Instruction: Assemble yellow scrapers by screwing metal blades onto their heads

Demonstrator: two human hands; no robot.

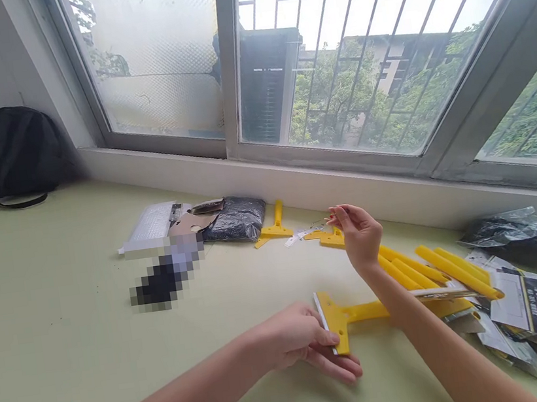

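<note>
My left hand (312, 343) is closed on the wide head of a yellow scraper (334, 321), thumb on top and fingers beneath. A pale strip runs along the scraper's left edge, and its handle points right, passing behind my right forearm. Farther back, my right hand (360, 232) is raised with thumb and fingers pinched together; something small shows at the fingertips, too small to name. Behind that hand lie a second yellow scraper (332, 240), partly hidden, and small loose pieces (297, 237). Another yellow scraper (276, 227) rests near the wall.
Several yellow scrapers (455, 268) are heaped at the right beside printed card packages (524, 306). A dark plastic bag (530, 236) sits by the sill. Black wrapped package (236, 218) and bubble wrap (148, 227) lie at the back; a black backpack (22, 154) stands far left.
</note>
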